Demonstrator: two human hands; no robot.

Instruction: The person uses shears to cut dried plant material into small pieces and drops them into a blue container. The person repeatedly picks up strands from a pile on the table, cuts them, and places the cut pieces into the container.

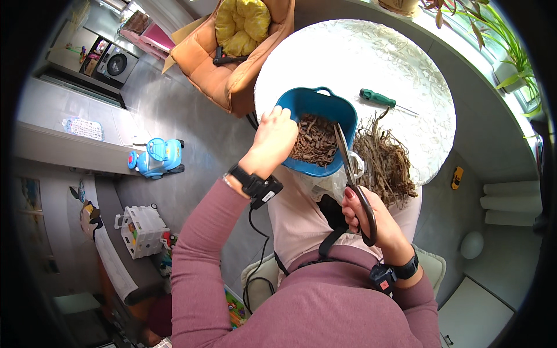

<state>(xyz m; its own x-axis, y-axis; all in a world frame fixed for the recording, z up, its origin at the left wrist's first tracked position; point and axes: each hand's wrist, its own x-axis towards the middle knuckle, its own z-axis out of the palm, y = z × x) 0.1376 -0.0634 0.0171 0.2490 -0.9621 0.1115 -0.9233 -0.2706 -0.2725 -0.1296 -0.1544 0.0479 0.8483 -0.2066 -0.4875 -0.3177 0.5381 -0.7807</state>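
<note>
A blue plastic basket (320, 102) stands on the round table with the patterned white cover (417, 61). Short brown cut pieces of dried root or stem (315, 141) lie inside it. My left hand (277, 132) is at the basket's left rim, fingers curled; whether they hold anything is hidden. In my right hand (370, 217) are scissors (348, 163), their blades pointing to the basket's right rim and looking closed. A bundle of long, dry, stringy roots or stems (383, 161) lies right of the basket. Translucent plastic (341, 182) shows beside the scissors.
Behind the roots lies a screwdriver with a green handle (377, 98). An orange armchair (204, 69) with a yellow cushion (242, 26) stands beyond the table at the left. On the floor are a blue ride-on toy (159, 157) and a yellow toy car (457, 178). A cable hangs from my left wrist.
</note>
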